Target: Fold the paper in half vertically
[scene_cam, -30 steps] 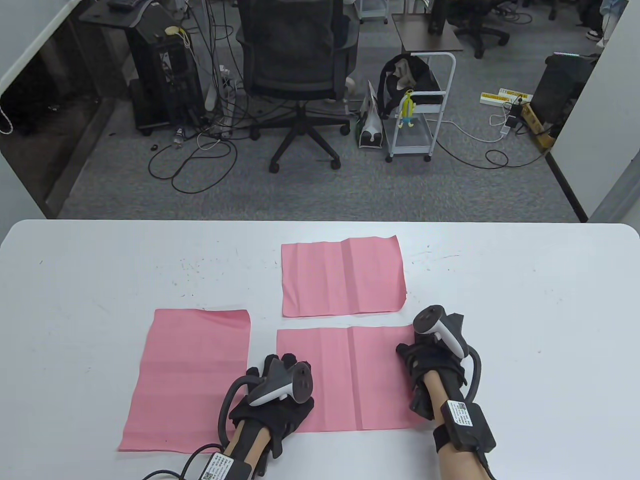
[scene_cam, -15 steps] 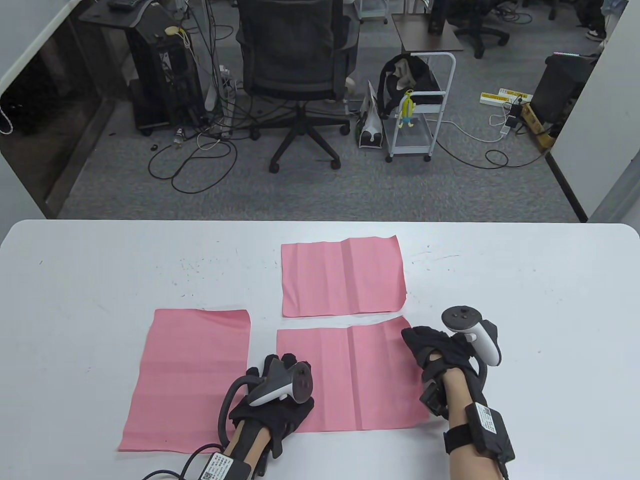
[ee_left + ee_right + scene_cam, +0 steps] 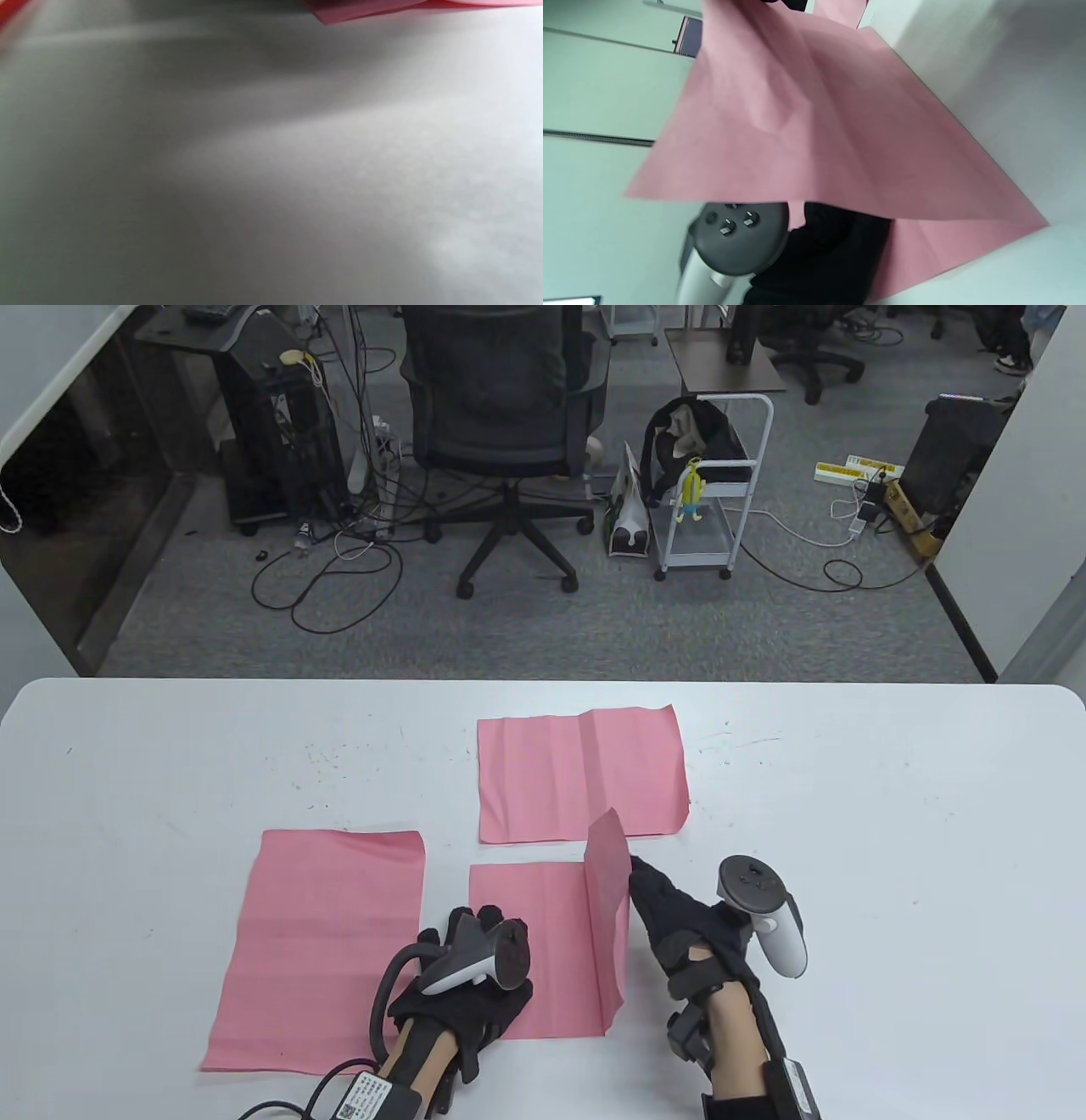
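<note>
A pink paper sheet (image 3: 543,925) lies on the white table (image 3: 891,814) near the front, with a vertical crease down its middle. My right hand (image 3: 670,912) holds the sheet's right half by its far right edge and has lifted it upright along the crease. That raised half fills the right wrist view (image 3: 814,127). My left hand (image 3: 462,984) rests flat on the sheet's near left part and presses it down. A corner of pink paper (image 3: 360,10) shows at the top of the left wrist view.
A second pink sheet (image 3: 581,772) lies just behind the one in hand. A third pink sheet (image 3: 322,942) lies to the left of my left hand. An office chair (image 3: 501,415) and a cart (image 3: 713,483) stand on the floor beyond the table.
My right hand took hold of the sheet's right edge, lifted it and swung it leftward, so the right half now stands upright. My left hand has not moved.
</note>
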`<action>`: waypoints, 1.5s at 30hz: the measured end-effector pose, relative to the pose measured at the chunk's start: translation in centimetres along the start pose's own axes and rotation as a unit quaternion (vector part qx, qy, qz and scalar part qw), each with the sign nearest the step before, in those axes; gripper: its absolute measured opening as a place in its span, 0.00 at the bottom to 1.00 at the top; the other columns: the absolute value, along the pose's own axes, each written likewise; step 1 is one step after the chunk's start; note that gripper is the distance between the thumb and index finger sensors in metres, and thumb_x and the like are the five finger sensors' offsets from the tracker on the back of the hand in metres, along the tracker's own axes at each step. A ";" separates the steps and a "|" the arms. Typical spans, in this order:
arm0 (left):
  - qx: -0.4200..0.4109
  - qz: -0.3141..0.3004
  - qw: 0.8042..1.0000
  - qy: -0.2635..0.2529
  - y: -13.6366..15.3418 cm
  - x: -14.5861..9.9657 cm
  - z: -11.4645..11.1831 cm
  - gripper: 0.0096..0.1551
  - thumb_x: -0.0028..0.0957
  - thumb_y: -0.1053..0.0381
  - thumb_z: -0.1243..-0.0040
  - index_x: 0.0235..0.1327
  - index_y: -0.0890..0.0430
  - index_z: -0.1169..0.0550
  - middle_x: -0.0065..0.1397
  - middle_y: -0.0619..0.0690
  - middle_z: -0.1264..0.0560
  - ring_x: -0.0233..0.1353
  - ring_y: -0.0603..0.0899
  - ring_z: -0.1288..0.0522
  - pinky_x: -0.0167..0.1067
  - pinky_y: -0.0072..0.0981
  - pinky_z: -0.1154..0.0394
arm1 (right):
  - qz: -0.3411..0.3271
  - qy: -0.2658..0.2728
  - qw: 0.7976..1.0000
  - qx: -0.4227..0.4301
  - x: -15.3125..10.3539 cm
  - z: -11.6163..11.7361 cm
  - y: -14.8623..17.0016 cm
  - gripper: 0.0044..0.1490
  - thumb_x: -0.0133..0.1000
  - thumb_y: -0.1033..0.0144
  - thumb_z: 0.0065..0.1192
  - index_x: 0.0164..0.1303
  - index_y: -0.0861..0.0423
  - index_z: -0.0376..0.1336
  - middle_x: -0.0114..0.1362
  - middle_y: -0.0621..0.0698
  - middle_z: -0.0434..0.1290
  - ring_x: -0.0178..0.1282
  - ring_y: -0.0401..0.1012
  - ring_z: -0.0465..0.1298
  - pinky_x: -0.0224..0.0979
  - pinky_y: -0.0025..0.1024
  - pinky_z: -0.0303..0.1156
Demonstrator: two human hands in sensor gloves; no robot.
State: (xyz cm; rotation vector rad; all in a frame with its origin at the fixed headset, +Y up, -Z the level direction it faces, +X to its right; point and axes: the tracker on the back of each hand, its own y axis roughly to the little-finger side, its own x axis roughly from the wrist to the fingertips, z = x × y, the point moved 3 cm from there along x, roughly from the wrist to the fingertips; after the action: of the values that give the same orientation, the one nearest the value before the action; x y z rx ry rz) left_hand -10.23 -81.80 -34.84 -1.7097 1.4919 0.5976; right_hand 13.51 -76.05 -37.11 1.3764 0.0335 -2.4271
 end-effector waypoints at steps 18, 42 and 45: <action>0.000 -0.001 1.000 0.000 0.0 0.0 -0.1 0.46 0.58 0.28 0.72 0.82 0.42 0.68 0.87 0.49 0.73 0.85 0.66 0.71 0.78 0.72 0.63 | 0.185 -0.042 0.863 -0.467 3.5 8.7 3.8 0.44 0.57 0.43 0.44 0.78 0.39 0.33 0.85 0.46 0.29 0.84 0.51 0.29 0.81 0.58 0.30; -0.083 0.068 0.986 -0.129 6.1 -3.7 4.8 0.43 0.60 0.32 0.67 0.86 0.40 0.59 0.92 0.48 0.63 0.89 0.64 0.63 0.81 0.70 0.57 | 0.185 -0.050 0.876 -0.442 3.7 8.8 4.1 0.44 0.57 0.43 0.43 0.77 0.38 0.31 0.84 0.44 0.26 0.83 0.49 0.25 0.79 0.56 0.25; -0.086 0.046 0.983 -0.156 5.0 -4.5 5.7 0.43 0.60 0.32 0.67 0.87 0.40 0.59 0.92 0.48 0.63 0.89 0.64 0.63 0.80 0.70 0.57 | 0.185 -0.051 0.876 -0.442 3.7 8.9 4.1 0.44 0.57 0.43 0.43 0.77 0.38 0.31 0.84 0.44 0.26 0.83 0.49 0.25 0.79 0.56 0.25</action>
State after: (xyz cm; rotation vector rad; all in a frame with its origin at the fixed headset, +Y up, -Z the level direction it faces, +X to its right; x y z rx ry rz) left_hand -15.23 -74.61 -35.94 -1.5913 1.3290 1.0196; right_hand 5.73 -82.61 -34.90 0.7331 0.6930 -1.7631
